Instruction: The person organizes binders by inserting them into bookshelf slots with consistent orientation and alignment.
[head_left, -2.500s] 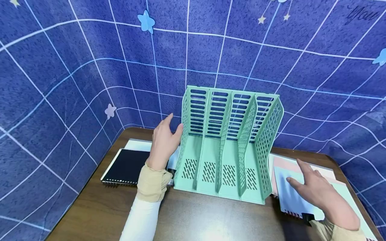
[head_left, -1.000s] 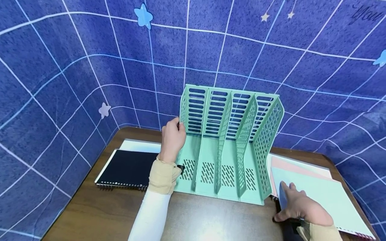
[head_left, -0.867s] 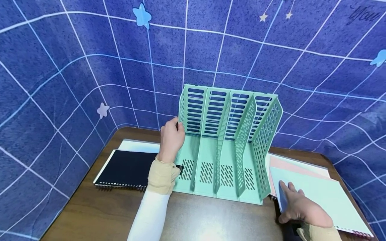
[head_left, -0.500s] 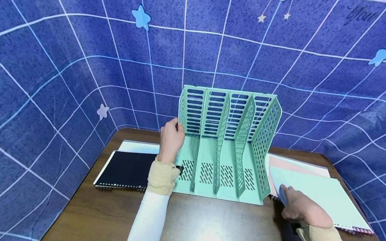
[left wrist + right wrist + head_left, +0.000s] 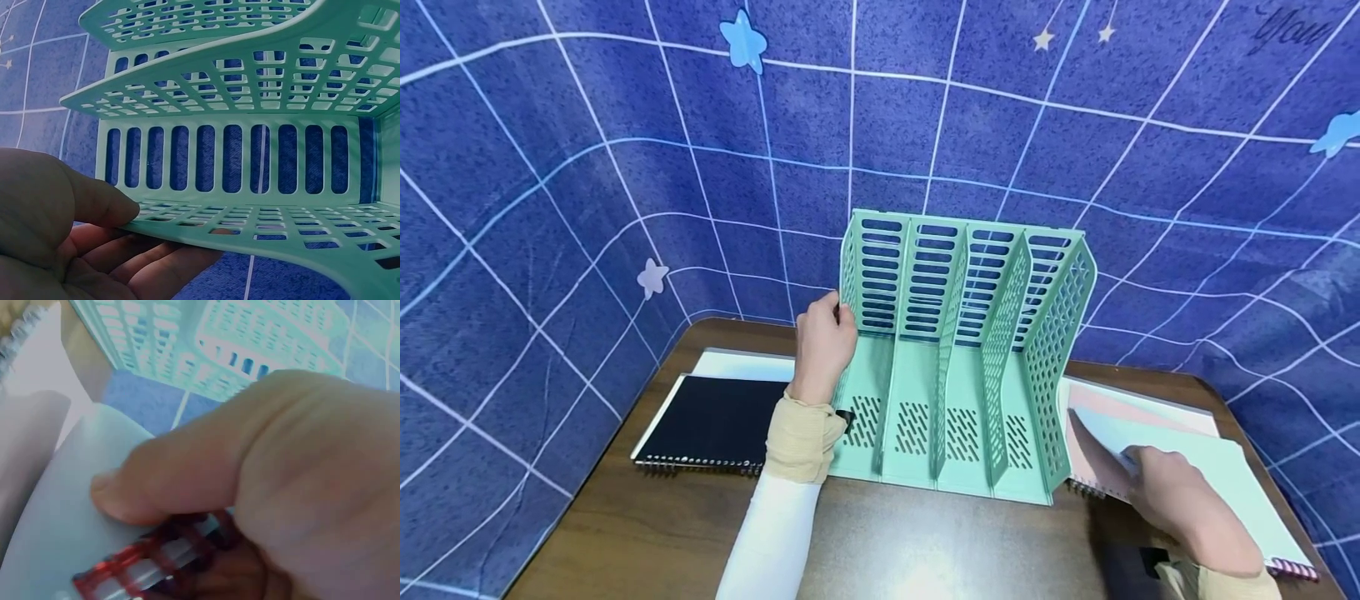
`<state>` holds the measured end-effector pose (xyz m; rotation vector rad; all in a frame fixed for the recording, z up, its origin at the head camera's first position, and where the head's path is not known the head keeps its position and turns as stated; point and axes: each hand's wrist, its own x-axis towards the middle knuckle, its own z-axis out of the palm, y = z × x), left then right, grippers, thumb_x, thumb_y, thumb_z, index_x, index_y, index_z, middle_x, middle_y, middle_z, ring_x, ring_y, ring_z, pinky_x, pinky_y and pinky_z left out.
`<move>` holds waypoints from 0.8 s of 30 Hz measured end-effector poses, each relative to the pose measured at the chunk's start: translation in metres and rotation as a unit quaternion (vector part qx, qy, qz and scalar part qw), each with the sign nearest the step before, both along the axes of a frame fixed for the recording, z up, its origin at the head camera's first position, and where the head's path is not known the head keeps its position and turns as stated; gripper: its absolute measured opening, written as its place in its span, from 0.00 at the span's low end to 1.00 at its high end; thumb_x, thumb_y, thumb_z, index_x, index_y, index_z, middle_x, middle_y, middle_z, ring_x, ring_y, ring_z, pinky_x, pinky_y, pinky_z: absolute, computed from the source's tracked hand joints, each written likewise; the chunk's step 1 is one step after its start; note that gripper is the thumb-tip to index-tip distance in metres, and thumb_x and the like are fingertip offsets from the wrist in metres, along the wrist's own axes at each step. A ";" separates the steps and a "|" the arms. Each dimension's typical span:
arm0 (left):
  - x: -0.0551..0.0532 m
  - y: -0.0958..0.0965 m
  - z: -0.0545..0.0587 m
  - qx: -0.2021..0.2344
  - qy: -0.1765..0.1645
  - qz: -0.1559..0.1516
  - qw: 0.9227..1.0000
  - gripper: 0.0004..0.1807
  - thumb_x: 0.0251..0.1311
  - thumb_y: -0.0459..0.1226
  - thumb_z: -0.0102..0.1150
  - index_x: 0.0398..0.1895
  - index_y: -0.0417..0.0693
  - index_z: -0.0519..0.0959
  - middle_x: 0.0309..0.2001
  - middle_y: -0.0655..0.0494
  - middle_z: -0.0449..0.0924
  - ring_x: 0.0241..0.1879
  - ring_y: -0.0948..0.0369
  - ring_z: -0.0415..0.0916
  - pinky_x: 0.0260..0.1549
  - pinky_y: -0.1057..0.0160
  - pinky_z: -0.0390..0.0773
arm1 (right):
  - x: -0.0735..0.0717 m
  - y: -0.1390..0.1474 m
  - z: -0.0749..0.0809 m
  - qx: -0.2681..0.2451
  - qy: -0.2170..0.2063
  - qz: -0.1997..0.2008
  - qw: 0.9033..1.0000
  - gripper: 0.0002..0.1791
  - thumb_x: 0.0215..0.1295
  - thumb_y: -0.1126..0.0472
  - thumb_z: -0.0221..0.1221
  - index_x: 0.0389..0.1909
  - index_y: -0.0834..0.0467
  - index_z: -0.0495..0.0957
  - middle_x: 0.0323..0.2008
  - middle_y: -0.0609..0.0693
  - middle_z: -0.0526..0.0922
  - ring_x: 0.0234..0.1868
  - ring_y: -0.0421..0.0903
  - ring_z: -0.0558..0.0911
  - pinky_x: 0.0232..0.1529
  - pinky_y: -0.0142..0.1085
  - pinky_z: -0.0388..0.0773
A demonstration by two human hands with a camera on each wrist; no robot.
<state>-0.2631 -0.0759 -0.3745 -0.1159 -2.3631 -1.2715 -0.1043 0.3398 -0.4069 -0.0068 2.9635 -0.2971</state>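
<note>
My left hand [image 5: 825,346] pinches the left side wall of a mint-green file rack [image 5: 917,367]. In the left wrist view, the thumb of the left hand [image 5: 81,225] lies inside the perforated wall [image 5: 281,228] and the fingers outside it. My right hand [image 5: 1195,504] grips a pale mint spiral notebook [image 5: 1202,450] by its bound edge. That notebook's left corner is raised and bent above a pink notebook [image 5: 1086,454]. In the right wrist view, the thumb of the right hand [image 5: 300,462] presses the cover near the red coil [image 5: 144,562]; its other fingers are mostly hidden underneath.
A black spiral notebook [image 5: 715,421] and a white one [image 5: 745,364] lie left of the rack. A white-edged item [image 5: 1195,417] lies under the pink notebook. The brown table [image 5: 865,542] meets a blue star-patterned curtain [image 5: 955,125] behind the rack.
My left hand has moved right and taken hold of the rack's wall. My right hand has come down onto the mint notebook, gripped its edge and raised its left corner, uncovering more pink.
</note>
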 end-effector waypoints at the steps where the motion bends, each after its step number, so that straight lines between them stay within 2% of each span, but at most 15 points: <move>1: 0.000 0.000 0.000 0.000 0.001 0.001 1.000 0.17 0.74 0.33 0.49 0.22 0.48 0.69 0.16 0.53 0.66 0.15 0.54 0.65 0.19 0.57 0.66 | 0.001 0.002 0.003 0.001 0.020 0.000 1.000 0.07 0.57 0.72 0.54 0.29 0.57 0.75 0.24 0.55 0.76 0.29 0.59 0.81 0.28 0.57 0.74; 7: -0.001 0.001 -0.001 -0.002 0.007 -0.001 1.000 0.17 0.74 0.32 0.49 0.22 0.47 0.69 0.16 0.53 0.66 0.15 0.54 0.64 0.19 0.56 0.65 | 0.013 0.010 0.019 0.006 0.119 -0.025 0.993 0.09 0.50 0.70 0.57 0.32 0.59 0.81 0.22 0.57 0.76 0.23 0.58 0.75 0.24 0.58 0.70; 10: -0.001 0.001 -0.001 -0.002 0.006 -0.002 1.000 0.17 0.74 0.32 0.48 0.22 0.48 0.68 0.15 0.53 0.65 0.14 0.54 0.63 0.18 0.57 0.65 | 0.018 0.010 0.028 0.006 0.165 -0.045 0.985 0.12 0.51 0.70 0.57 0.38 0.63 0.82 0.24 0.64 0.79 0.24 0.64 0.77 0.26 0.62 0.70; 13: 0.000 0.000 -0.001 -0.003 0.005 0.000 1.000 0.17 0.74 0.33 0.48 0.22 0.48 0.67 0.15 0.53 0.65 0.14 0.55 0.62 0.18 0.57 0.64 | 0.023 0.010 0.036 0.002 0.215 -0.062 0.975 0.17 0.51 0.70 0.58 0.44 0.65 0.82 0.26 0.67 0.81 0.24 0.69 0.78 0.24 0.65 0.68; 20: -0.001 0.000 -0.001 -0.002 0.004 0.003 1.000 0.18 0.74 0.33 0.47 0.21 0.47 0.67 0.16 0.54 0.64 0.15 0.53 0.64 0.19 0.56 0.64 | 0.036 0.007 0.051 -0.006 0.311 -0.104 0.945 0.17 0.54 0.70 0.59 0.47 0.64 0.81 0.22 0.65 0.79 0.14 0.64 0.69 0.18 0.63 0.63; 24: -0.002 0.000 -0.002 -0.006 0.001 0.010 1.000 0.17 0.74 0.34 0.48 0.21 0.48 0.68 0.16 0.53 0.66 0.16 0.53 0.65 0.20 0.56 0.66 | 0.042 0.005 0.058 -0.014 0.355 -0.124 0.927 0.17 0.55 0.70 0.61 0.47 0.63 0.82 0.24 0.68 0.81 0.15 0.68 0.70 0.19 0.63 0.63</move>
